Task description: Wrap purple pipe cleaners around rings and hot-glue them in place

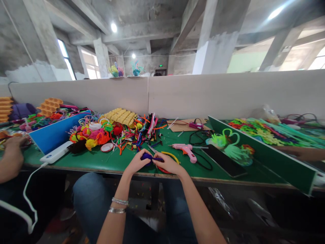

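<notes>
Both of my hands meet at the front edge of the green table (pixel 114 162). My left hand (pixel 136 163) and my right hand (pixel 169 164) are closed on a dark purple fuzzy pipe-cleaner piece (pixel 149 157) held between them. A yellow pipe-cleaner loop (pixel 172 156) lies just behind my right hand, and small scissors (pixel 152 149) rest a little farther back. Bracelets circle my left wrist.
A pink glue gun (pixel 186 150) lies right of my hands, with a black phone (pixel 223 162) and green fuzzy shapes (pixel 230 145) beyond. A heap of colourful pipe cleaners (pixel 119 134) fills the table's middle. Blue (pixel 54 134) and green (pixel 264 157) dividers flank my spot; other people's arms (pixel 10 156) work beside.
</notes>
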`<state>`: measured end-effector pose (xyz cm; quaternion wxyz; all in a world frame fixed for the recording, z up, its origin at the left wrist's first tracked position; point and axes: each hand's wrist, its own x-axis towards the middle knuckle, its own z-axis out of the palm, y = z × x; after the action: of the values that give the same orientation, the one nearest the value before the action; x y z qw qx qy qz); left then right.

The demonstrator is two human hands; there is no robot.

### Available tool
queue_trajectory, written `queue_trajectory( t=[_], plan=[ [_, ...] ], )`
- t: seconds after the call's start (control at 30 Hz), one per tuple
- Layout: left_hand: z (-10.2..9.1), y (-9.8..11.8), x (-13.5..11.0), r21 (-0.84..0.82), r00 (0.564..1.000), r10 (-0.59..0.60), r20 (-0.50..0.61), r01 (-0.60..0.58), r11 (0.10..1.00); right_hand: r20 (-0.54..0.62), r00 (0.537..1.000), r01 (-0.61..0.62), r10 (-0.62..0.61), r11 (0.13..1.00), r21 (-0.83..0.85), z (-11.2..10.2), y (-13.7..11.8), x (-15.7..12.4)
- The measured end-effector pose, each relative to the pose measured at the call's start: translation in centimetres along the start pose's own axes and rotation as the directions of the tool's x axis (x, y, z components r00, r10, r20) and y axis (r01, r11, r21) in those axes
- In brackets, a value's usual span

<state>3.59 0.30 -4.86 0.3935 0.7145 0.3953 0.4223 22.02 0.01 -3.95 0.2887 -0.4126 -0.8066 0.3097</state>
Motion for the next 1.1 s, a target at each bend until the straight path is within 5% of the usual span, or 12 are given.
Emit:
queue_trajectory(
  t=[1.1],
  plan=[
    [0.00,-0.51,-0.26,0.082,0.998,0.040,0.038,-0.043,0.996,-0.025,1.000,-0.011,0.011,0.999,-0.034,0.13,-0.03,-0.04]
  ],
)
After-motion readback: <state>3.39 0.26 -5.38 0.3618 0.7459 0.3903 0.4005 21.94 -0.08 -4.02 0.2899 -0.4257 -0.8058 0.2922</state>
